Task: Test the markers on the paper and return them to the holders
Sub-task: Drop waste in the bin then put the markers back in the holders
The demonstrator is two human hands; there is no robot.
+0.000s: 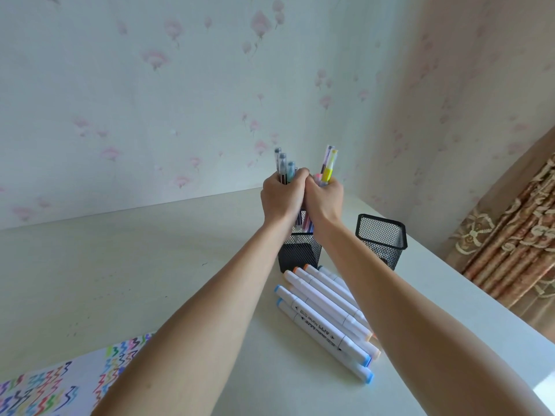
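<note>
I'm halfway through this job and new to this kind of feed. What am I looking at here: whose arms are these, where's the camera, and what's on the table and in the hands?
There is no machine: the single view comes from a camera worn on a person's head, looking forward and down. The two bare arms are that person's. The left hand and right hand together grip a bundle of thin pens over the near mesh holder. A second mesh holder stands to the right. Thick white markers lie on the white table. The paper at lower left bears coloured test squiggles.

A home room: floral wallpaper (156, 60), patterned curtain (516, 235), white desk (120, 265)
</note>
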